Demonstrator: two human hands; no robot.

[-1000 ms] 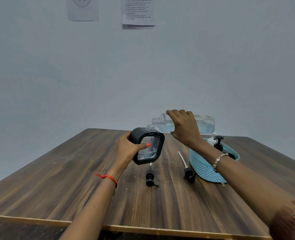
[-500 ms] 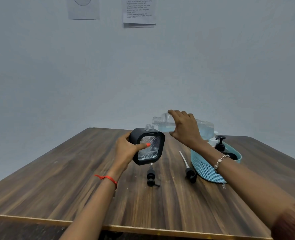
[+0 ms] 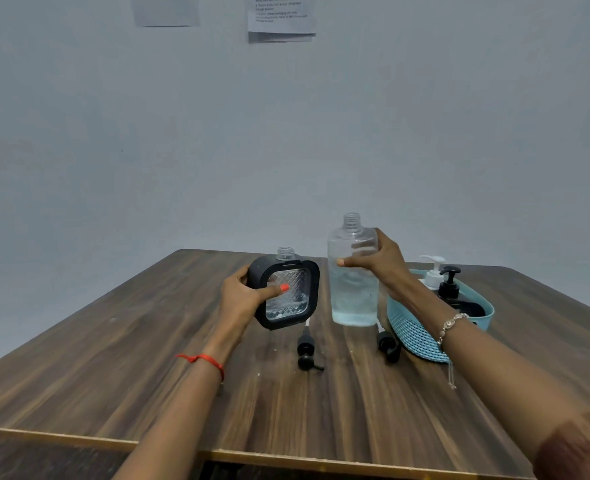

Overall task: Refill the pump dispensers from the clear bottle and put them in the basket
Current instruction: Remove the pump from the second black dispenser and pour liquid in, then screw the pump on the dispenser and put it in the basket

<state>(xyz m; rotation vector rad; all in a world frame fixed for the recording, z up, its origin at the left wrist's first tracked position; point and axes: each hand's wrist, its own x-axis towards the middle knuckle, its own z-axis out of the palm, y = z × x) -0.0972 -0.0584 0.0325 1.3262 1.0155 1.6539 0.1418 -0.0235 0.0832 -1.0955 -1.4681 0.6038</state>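
One blue basket [image 3: 414,330] holds two pump dispensers, a white dispenser [image 3: 432,271] and a black dispenser [image 3: 449,285]. Just left of the basket, the right hand [image 3: 376,261] is wrapped around one upright clear bottle [image 3: 352,296], partly full of liquid. Further left, the left hand [image 3: 241,299] clasps one uncapped square dispenser [image 3: 293,303] with some liquid inside. Two loose pumps lie on the table [image 3: 148,358]: a pump head [image 3: 305,348] left of the basket and a second pump head [image 3: 387,342] just beside it.

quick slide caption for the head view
Left hand grips the black square dispenser while right hand holds the clear bottle upright near the blue basket.
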